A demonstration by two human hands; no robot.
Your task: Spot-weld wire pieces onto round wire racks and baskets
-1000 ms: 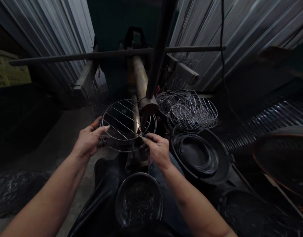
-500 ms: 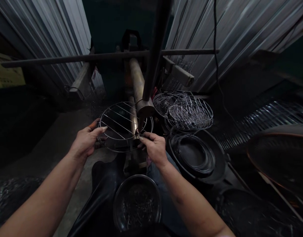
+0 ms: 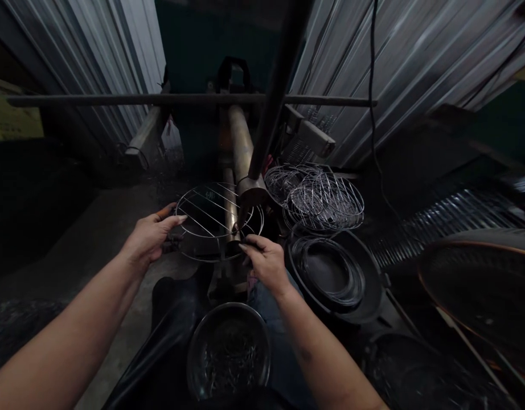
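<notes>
Two hands grip round wire rack [image 3: 211,219]: left hand [image 3: 149,239] on left rim, right hand [image 3: 265,262] pinches near rim under welder electrode [image 3: 249,193]. Finished racks [image 3: 322,199] stacked right.

**Tight quarters around the rack, open floor on the left**

I am seeing my left hand [image 3: 149,239] and right hand [image 3: 266,263] boxed in around the round wire rack [image 3: 215,219]. The slanted dark pole [image 3: 274,97] and its welding head [image 3: 250,193] are crowding the rack's far right rim. The stack of wire racks [image 3: 320,199] and the pan of wire rings [image 3: 333,273] are blocking the right side. The bowl of small pieces [image 3: 228,350] is filling the near gap. Bare concrete floor [image 3: 104,239] is lying open to the left.
</notes>
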